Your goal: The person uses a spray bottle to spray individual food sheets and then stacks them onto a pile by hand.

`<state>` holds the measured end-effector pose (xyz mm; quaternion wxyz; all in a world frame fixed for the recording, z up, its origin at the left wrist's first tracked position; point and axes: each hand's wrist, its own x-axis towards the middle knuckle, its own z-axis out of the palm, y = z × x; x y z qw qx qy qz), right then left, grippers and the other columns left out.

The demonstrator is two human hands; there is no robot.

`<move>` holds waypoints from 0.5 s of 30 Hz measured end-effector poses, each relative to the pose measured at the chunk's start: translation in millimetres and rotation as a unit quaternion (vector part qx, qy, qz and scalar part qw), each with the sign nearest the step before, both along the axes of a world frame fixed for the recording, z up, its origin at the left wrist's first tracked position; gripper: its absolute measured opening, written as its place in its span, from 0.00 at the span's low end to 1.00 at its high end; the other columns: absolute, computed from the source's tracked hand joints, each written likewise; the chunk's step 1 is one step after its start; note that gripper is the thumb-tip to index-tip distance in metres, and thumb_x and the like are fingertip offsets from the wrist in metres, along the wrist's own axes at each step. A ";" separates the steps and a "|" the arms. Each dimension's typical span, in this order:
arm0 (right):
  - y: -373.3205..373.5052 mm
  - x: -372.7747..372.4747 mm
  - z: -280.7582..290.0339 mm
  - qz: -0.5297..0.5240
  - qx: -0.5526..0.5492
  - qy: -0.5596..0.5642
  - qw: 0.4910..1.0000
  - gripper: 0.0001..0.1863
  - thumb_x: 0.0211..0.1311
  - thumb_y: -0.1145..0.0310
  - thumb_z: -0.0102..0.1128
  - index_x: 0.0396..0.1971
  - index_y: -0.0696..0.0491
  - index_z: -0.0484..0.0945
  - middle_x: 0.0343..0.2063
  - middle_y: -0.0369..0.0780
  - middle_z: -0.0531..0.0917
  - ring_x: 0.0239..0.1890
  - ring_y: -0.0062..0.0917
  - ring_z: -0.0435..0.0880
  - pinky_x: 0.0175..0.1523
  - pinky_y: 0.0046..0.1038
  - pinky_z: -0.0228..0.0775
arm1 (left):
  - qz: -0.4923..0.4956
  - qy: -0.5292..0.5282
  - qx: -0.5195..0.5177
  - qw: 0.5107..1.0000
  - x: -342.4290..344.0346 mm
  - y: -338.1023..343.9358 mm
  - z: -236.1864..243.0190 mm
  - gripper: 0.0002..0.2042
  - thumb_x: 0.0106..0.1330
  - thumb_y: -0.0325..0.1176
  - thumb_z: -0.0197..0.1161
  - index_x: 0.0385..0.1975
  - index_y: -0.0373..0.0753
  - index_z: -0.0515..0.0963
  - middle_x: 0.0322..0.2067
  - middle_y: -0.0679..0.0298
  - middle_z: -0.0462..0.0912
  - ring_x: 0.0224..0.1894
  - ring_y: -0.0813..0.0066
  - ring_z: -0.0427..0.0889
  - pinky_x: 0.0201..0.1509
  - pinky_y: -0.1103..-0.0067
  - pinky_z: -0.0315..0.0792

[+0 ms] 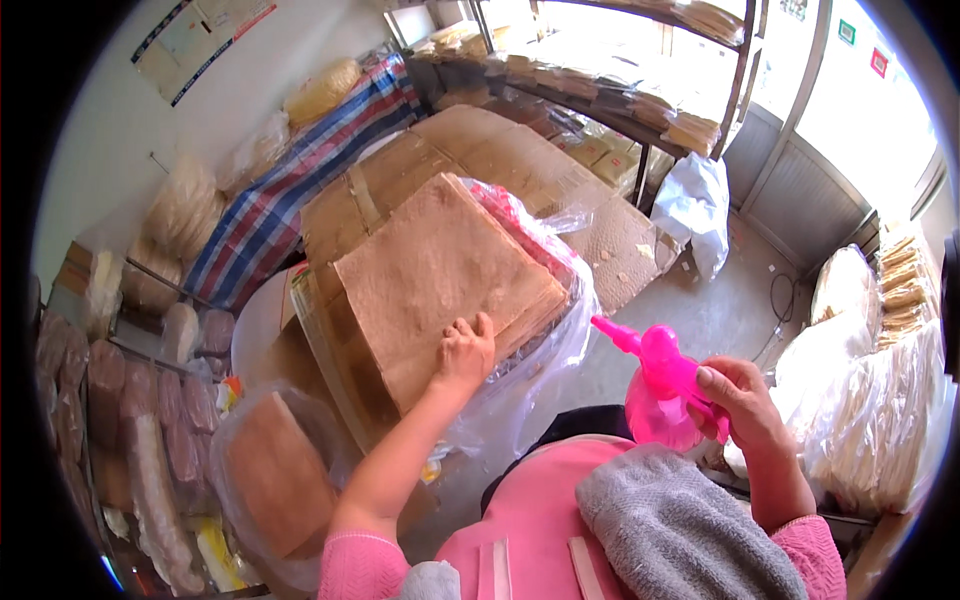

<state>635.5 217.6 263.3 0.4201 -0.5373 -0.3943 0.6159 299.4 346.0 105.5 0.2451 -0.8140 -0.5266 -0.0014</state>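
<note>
Cardboard [490, 150] below; brown sheet stack [440, 265], eleven o'clock from nearer left hand [467, 352], resting unclenched; right hand [743, 402] grips spray bottle [660, 385].

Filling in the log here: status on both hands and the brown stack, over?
Left hand resting on brown sheet stack. Right hand holding pink spray bottle, nozzle toward stack. Loose clear plastic along stack's right side.

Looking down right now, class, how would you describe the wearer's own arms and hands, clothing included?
Both the left hand and the right hand are bare, with no gloves. The left sleeve and right sleeve are pink, with a textured pattern, ending well short of the wrists.
</note>
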 end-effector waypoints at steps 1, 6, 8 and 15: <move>0.3 0.5 0.7 0.000 -0.002 -0.007 1.000 0.21 0.59 0.54 0.58 0.31 0.62 0.75 0.14 0.37 0.74 0.10 0.17 0.70 0.14 0.17 0.58 | -0.007 -0.029 0.007 1.000 -3.7 1.3 3.5 0.13 0.56 0.30 0.51 0.39 0.32 0.69 0.24 0.51 0.74 0.24 0.59 0.78 0.20 0.72 0.74; 6.7 -2.9 12.2 0.018 -0.004 -0.021 1.000 0.22 0.59 0.54 0.59 0.33 0.63 0.76 0.15 0.36 0.74 0.14 0.16 0.71 0.17 0.17 0.59 | 0.000 -0.149 0.054 0.987 -16.3 -0.1 77.3 0.06 0.60 0.29 0.50 0.34 0.35 0.68 0.20 0.52 0.77 0.21 0.56 0.79 0.21 0.66 0.73; 7.8 -6.6 16.2 0.031 0.008 -0.040 0.999 0.22 0.58 0.54 0.59 0.32 0.63 0.76 0.15 0.35 0.74 0.14 0.16 0.71 0.17 0.17 0.58 | 0.026 -0.192 0.092 0.977 -36.3 2.3 100.0 0.05 0.64 0.30 0.49 0.35 0.36 0.67 0.18 0.49 0.76 0.21 0.49 0.78 0.22 0.62 0.72; 20.7 -7.8 18.0 0.056 0.082 -0.053 0.994 0.23 0.61 0.51 0.53 0.26 0.60 0.73 0.12 0.36 0.70 0.10 0.17 0.67 0.13 0.19 0.53 | 0.109 -0.321 0.211 0.917 -137.9 3.3 197.8 0.09 0.69 0.35 0.45 0.29 0.37 0.62 0.19 0.45 0.73 0.24 0.44 0.74 0.23 0.60 0.67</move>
